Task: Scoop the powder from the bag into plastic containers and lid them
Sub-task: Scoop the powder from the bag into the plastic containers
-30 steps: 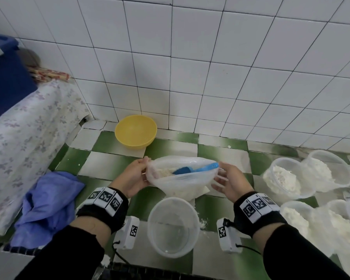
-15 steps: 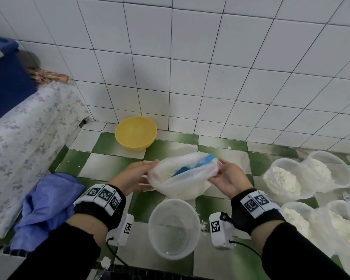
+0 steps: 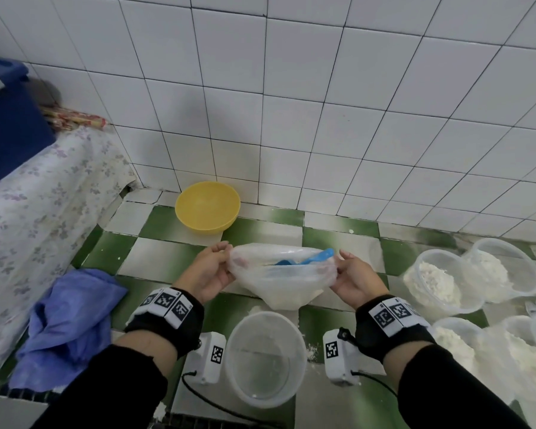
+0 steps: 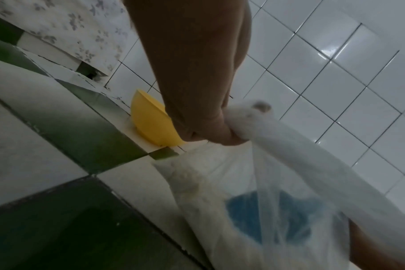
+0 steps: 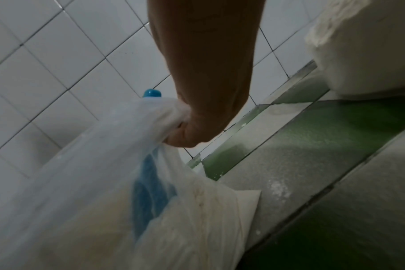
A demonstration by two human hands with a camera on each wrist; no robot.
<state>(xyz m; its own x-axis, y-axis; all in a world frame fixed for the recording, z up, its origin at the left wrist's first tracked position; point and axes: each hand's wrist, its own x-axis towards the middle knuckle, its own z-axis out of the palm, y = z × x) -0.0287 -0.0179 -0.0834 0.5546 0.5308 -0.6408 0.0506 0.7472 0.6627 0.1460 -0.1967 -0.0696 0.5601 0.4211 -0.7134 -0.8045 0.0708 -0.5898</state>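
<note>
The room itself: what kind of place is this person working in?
Probably a plain home kitchen or washroom corner, with the work done low on the floor. White wall tiles meet a green-and-white checkered floor, where a yellow bowl and plastic tubs of white powder sit.

A floor [image 3: 167, 252] of green and white checkered tiles is seen across the lower half of the head view, dusted with white powder, and is met at the back by a white tiled wall. A yellow bowl [image 3: 207, 207] is set on it at centre, against the wall. A crumpled blue cloth [image 3: 68, 323] lies at lower left. An empty clear plastic container [image 3: 265, 359] stands at lower centre. Four powder-filled containers are grouped at the right edge: two further back [image 3: 440, 283] [image 3: 502, 267] and two nearer [image 3: 455, 339] [image 3: 526, 357]. The bottom of the powder bag [image 3: 283, 297] appears to rest on the tiles, though contact is not clearly shown.
</note>
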